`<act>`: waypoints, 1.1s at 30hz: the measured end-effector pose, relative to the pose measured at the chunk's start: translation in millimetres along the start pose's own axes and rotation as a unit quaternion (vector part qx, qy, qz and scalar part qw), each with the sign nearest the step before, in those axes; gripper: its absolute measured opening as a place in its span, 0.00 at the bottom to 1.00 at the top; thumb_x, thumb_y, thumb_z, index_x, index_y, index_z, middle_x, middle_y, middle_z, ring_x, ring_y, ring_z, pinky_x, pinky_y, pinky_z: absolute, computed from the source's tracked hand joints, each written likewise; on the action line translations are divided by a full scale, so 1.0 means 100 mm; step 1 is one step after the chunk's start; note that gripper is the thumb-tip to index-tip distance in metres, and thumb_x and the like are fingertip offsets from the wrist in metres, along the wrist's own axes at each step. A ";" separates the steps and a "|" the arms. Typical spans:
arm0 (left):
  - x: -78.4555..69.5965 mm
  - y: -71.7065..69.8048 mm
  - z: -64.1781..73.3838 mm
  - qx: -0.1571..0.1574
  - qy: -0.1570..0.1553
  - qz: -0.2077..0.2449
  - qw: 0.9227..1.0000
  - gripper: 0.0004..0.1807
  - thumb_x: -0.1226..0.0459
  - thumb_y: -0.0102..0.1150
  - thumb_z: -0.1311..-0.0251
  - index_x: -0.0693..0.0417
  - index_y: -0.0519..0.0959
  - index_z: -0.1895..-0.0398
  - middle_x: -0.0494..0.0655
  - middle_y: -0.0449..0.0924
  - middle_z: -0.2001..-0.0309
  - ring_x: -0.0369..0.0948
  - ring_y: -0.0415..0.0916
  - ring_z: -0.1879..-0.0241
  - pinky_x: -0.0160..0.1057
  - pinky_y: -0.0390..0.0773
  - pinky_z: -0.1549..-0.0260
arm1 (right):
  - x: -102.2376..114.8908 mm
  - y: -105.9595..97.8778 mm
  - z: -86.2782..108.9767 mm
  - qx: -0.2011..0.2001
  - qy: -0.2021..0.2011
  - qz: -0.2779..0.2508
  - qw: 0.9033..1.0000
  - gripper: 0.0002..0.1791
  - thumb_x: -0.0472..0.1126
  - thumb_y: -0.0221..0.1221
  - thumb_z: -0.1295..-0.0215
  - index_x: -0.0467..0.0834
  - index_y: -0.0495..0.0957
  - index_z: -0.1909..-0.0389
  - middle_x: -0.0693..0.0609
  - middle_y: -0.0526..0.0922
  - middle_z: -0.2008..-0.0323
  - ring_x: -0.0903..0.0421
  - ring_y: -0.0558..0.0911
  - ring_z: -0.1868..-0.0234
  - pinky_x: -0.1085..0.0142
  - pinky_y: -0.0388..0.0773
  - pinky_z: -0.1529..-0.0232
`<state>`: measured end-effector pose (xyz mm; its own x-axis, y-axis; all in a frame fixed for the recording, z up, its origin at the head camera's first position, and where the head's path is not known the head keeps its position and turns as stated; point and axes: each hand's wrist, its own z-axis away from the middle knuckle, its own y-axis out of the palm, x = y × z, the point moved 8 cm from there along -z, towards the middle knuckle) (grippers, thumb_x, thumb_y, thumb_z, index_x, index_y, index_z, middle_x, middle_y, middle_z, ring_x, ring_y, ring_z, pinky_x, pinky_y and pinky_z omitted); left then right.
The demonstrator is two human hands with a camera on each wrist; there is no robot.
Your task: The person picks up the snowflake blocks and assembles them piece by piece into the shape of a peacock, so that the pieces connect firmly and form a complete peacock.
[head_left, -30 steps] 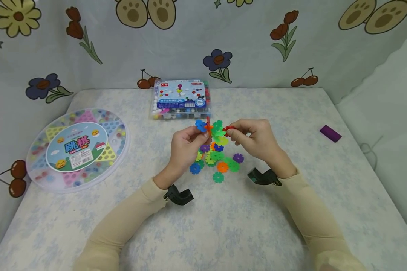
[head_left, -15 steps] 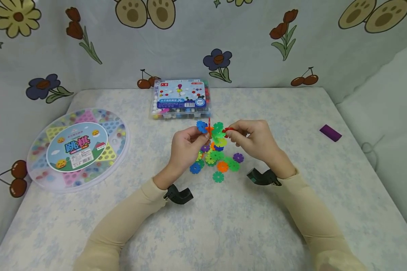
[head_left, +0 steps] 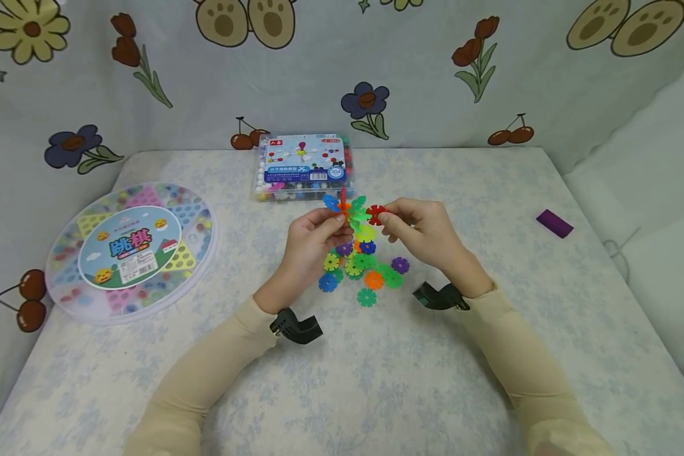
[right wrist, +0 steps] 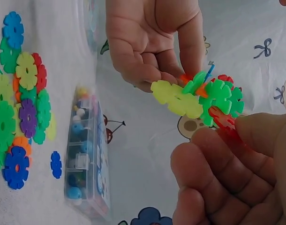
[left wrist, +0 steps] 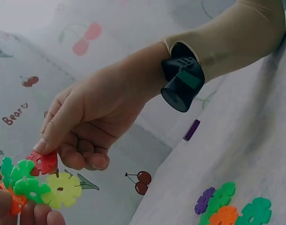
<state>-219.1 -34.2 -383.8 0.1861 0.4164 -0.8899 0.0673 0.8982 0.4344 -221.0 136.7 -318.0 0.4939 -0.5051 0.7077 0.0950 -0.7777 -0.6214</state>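
Observation:
My left hand (head_left: 311, 250) pinches a cluster of joined snowflake discs by its orange disc (right wrist: 202, 89). Blue, red, green and yellow discs stick out from it; the yellow disc (left wrist: 62, 190) shows clearly in the left wrist view. My right hand (head_left: 424, 231) pinches a red snowflake disc (head_left: 375, 215) between thumb and fingers, close to the green discs (head_left: 358, 214) of the cluster. In the right wrist view the red disc's edge meets a green disc; whether they are slotted together I cannot tell. Below both hands, loose snowflake discs (head_left: 367, 297) lie in a pile on the table.
A clear case of molecule-model parts (head_left: 304, 168) lies at the back of the table (head_left: 376, 380). On the left is a round Chinese checkers set (head_left: 131, 250). A small purple block (head_left: 555, 223) lies at the right. Printed cloth (head_left: 422, 76) hangs behind.
The cluster has turned and shifted slightly left and up in my left hand. The red disc in my right hand has tilted from edge-on to face-on.

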 end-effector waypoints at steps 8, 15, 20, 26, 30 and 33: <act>0.05 -0.05 -0.03 -0.032 -0.069 0.108 0.991 0.08 0.64 0.44 0.21 0.53 0.68 0.62 0.45 0.73 0.67 0.41 0.74 0.63 0.34 0.81 0.58 | -0.35 0.08 -0.06 0.082 0.081 0.059 0.992 0.12 0.40 0.58 0.25 0.37 0.85 0.53 0.42 0.88 0.65 0.50 0.84 0.69 0.66 0.80 0.66; 0.15 -0.07 -0.04 -0.054 -0.119 0.172 0.976 0.09 0.60 0.42 0.20 0.52 0.69 0.61 0.44 0.74 0.68 0.40 0.72 0.63 0.36 0.79 0.55 | -0.77 0.55 0.01 0.247 0.157 0.128 0.947 0.22 0.42 0.59 0.28 0.40 0.77 0.36 0.44 0.84 0.67 0.53 0.79 0.72 0.64 0.76 0.69; 0.19 -0.06 -0.03 -0.055 -0.142 0.200 0.968 0.12 0.59 0.38 0.20 0.52 0.70 0.60 0.43 0.74 0.70 0.40 0.71 0.63 0.37 0.77 0.54 | -0.84 0.70 0.02 0.266 0.148 0.143 0.942 0.23 0.39 0.60 0.30 0.42 0.78 0.35 0.55 0.63 0.86 0.58 0.66 0.84 0.68 0.63 0.77; 0.21 -0.03 -0.02 -0.048 -0.158 0.220 0.962 0.13 0.58 0.35 0.21 0.52 0.71 0.58 0.42 0.73 0.71 0.40 0.69 0.64 0.37 0.74 0.55 | -0.82 0.71 0.01 0.249 0.130 0.154 0.947 0.19 0.35 0.59 0.32 0.41 0.82 0.41 0.56 0.61 0.85 0.58 0.63 0.84 0.67 0.60 0.76; 0.22 -0.02 -0.02 -0.050 -0.164 0.217 0.961 0.14 0.58 0.34 0.21 0.51 0.71 0.59 0.41 0.72 0.71 0.39 0.68 0.65 0.38 0.74 0.55 | -0.80 0.74 0.00 0.257 0.116 0.156 0.947 0.22 0.34 0.59 0.31 0.42 0.79 0.37 0.55 0.63 0.84 0.57 0.64 0.83 0.67 0.61 0.76; 0.23 -0.02 -0.03 -0.048 -0.164 0.214 0.962 0.15 0.58 0.33 0.21 0.51 0.72 0.60 0.41 0.72 0.71 0.39 0.69 0.65 0.37 0.73 0.55 | -0.79 0.77 0.00 0.268 0.106 0.153 0.945 0.22 0.34 0.59 0.31 0.43 0.78 0.36 0.55 0.63 0.84 0.57 0.64 0.83 0.67 0.61 0.76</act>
<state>-217.4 -26.1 -405.7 0.4772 0.6978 -0.5343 -0.1725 0.6705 0.7216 -253.3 116.7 -421.9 0.3901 -0.7832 0.4842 0.4281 -0.3113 -0.8484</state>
